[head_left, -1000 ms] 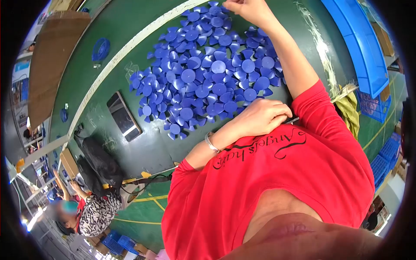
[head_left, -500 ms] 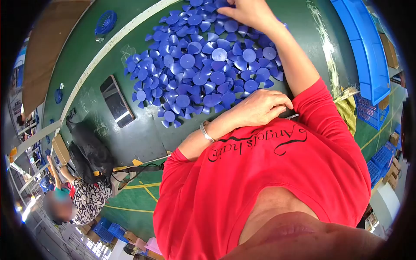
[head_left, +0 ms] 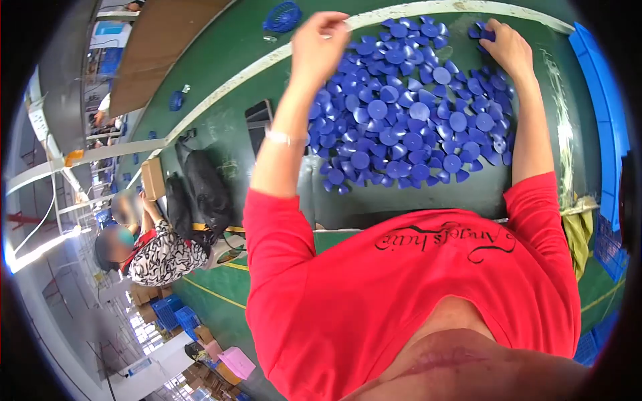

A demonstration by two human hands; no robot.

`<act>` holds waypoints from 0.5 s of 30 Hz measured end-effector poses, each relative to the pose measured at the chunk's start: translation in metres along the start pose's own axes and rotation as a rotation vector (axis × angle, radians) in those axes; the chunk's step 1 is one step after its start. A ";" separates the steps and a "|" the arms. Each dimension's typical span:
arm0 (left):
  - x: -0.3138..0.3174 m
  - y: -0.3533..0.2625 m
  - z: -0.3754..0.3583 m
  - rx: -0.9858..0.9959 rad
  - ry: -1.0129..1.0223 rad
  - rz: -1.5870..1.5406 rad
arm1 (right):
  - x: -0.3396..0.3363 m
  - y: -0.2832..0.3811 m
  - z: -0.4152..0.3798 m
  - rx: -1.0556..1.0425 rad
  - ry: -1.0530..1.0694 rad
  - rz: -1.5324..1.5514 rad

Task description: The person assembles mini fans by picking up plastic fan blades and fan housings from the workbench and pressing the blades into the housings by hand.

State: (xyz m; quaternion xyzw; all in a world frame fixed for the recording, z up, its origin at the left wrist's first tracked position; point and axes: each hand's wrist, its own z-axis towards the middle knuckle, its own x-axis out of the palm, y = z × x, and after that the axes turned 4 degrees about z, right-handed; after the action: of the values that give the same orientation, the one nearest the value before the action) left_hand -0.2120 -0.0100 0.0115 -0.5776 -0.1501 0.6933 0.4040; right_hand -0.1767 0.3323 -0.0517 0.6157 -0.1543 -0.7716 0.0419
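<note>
A broad heap of blue fan blades (head_left: 401,110), small rotors with round hubs, covers the green tabletop (head_left: 321,190) in front of me. My right hand (head_left: 509,52) is at the far right of the heap. Its thumb and fingers close around a blue fan blade (head_left: 480,31), partly hidden by the fingers. My left hand (head_left: 318,50) is raised by the heap's far left edge. Its fingers are loosely bent and apart from the thumb, with no blade visible in them. A bracelet (head_left: 283,138) circles the left wrist.
A phone (head_left: 259,120) lies left of the heap, beside my left forearm. Black bags (head_left: 204,187) rest farther left. Beyond the white rail (head_left: 224,80) sits a blue round guard (head_left: 282,17). A long blue bin (head_left: 602,113) stands at right. Another person (head_left: 164,257) is at left.
My left hand has risen from near my chest to the heap's far left side. My right hand now grips a blade at the far right. The view has shifted, putting the heap farther right.
</note>
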 end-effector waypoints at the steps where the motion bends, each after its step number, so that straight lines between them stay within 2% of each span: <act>1: -0.008 0.032 0.026 -0.085 -0.082 0.186 | 0.000 0.001 -0.001 -0.012 -0.006 -0.003; 3: -0.024 0.131 0.081 -0.019 -0.173 0.572 | 0.007 -0.004 0.003 -0.023 0.019 -0.042; 5: -0.019 0.223 0.131 0.118 -0.334 0.817 | 0.008 -0.006 0.003 -0.040 0.013 -0.008; 6: -0.027 0.247 0.139 0.183 -0.411 0.943 | 0.012 -0.009 0.006 -0.043 0.019 0.015; 8: -0.014 0.209 0.132 0.081 -0.387 0.662 | 0.016 -0.011 0.006 -0.054 -0.008 0.053; 12: 0.005 0.193 0.140 -0.140 -0.232 0.641 | 0.019 -0.014 0.010 -0.046 0.042 0.069; 14: 0.001 0.151 0.132 -0.290 -0.207 0.696 | 0.020 -0.015 0.011 -0.029 0.066 0.054; 15: 0.005 0.159 0.133 -0.314 -0.172 0.707 | 0.020 -0.015 0.012 -0.030 0.071 0.054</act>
State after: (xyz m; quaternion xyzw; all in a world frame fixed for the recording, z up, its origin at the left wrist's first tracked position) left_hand -0.3965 -0.0716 -0.0608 -0.5882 -0.0795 0.8041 0.0328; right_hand -0.1911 0.3441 -0.0721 0.6377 -0.1577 -0.7500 0.0774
